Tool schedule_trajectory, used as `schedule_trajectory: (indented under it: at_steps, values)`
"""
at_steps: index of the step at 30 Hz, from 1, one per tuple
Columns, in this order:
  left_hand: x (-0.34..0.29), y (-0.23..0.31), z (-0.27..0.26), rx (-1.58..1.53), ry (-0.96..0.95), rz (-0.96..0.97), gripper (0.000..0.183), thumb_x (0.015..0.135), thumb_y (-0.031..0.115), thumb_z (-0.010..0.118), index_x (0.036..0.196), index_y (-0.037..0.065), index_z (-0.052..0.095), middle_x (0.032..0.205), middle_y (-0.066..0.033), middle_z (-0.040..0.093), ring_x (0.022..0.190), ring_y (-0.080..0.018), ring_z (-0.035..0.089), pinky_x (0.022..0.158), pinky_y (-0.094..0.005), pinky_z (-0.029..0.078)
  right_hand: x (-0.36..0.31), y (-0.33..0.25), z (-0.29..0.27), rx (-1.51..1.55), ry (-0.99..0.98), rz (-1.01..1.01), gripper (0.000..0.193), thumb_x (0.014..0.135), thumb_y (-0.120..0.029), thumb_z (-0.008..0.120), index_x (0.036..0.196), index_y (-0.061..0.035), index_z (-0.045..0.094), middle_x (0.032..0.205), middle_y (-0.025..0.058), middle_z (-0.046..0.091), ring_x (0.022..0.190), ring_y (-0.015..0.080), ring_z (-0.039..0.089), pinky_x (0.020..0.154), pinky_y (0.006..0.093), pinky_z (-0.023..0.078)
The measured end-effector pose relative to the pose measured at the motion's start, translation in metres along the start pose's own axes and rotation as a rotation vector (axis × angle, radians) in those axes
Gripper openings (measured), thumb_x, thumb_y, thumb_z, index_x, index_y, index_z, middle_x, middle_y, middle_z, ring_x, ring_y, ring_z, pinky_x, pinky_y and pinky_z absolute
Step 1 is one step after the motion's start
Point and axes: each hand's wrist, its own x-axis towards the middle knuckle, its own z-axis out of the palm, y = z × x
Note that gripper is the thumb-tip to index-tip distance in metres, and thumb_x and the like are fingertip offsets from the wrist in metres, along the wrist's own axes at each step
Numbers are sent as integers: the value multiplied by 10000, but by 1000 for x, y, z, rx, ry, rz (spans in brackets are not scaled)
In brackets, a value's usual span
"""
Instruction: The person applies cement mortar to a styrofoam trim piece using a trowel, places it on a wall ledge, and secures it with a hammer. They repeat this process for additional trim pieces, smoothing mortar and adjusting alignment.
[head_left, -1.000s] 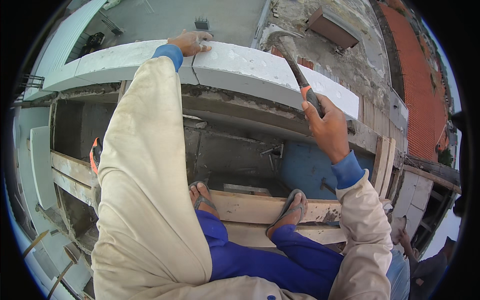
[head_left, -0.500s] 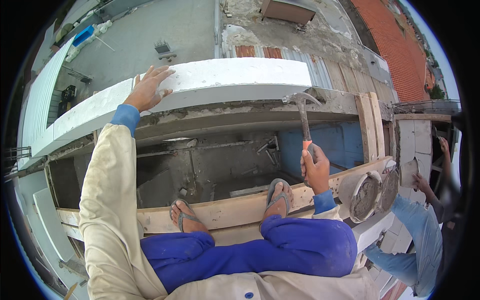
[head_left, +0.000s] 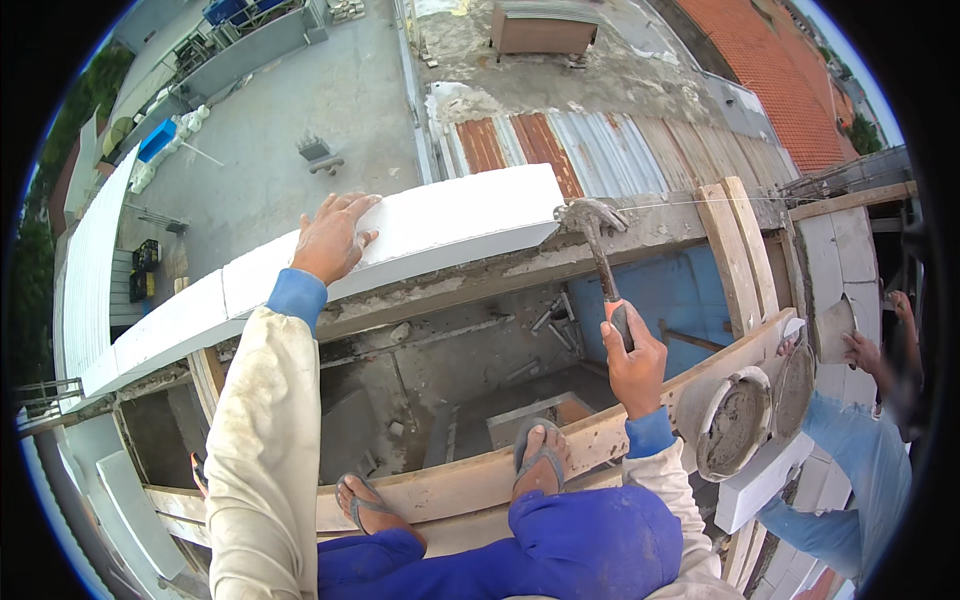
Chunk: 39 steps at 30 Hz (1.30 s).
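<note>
Your left hand (head_left: pixel 333 237) is flat on the white block (head_left: pixel 440 225), your right hand (head_left: pixel 634 362) grips the hammer (head_left: pixel 597 250).

The hammer's head sits centre-right, just beside the block's right end on the wall top. Your sandalled feet (head_left: pixel 450 480) stand on a wooden plank (head_left: pixel 600 440) low in frame. At right, a mortar bucket (head_left: pixel 735 420), with another person's hand (head_left: pixel 862 350) holding a trowel (head_left: pixel 832 328).
</note>
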Motion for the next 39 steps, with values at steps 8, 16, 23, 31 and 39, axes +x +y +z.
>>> schedule_trajectory:
  at_steps: [8,16,23,31,39]
  values:
    - [25,11,-11,-56,-155,-73,538,905,131,753,1402,190,557,1427,-124,606,1273,-350,601,1068,-461,486,68,-19,16,-36,-140,-99,363,958,-158,713,1274,9,654,1027,213,739,883,366,729,768,390,571]
    - [8,16,-14,-37,116,89,448,910,160,746,1335,140,607,1373,-150,635,1250,-373,605,1048,-465,484,-15,-2,14,138,-205,46,344,920,-195,743,1200,-5,680,994,211,731,877,382,724,757,403,570]
    - [-134,0,-16,-270,-567,283,510,987,409,657,1354,57,612,1356,-184,633,1267,-388,589,1065,-480,474,-100,-12,-5,112,-604,303,319,947,-259,699,1148,-11,693,867,208,723,812,415,709,731,448,546]
    - [-287,-28,46,-1059,-1072,-66,995,929,749,547,1631,114,243,1593,-177,436,1493,-351,386,1223,-515,340,-61,-132,63,318,-1213,-271,374,1000,-272,627,1247,7,595,881,252,701,814,474,673,725,501,520]
    - [-375,-69,101,-2319,388,-559,160,1017,124,613,1177,127,611,926,4,636,686,-88,587,860,-354,573,-91,-249,153,184,-1412,-1005,460,994,-291,641,1358,-23,554,1036,183,694,935,400,683,824,493,542]
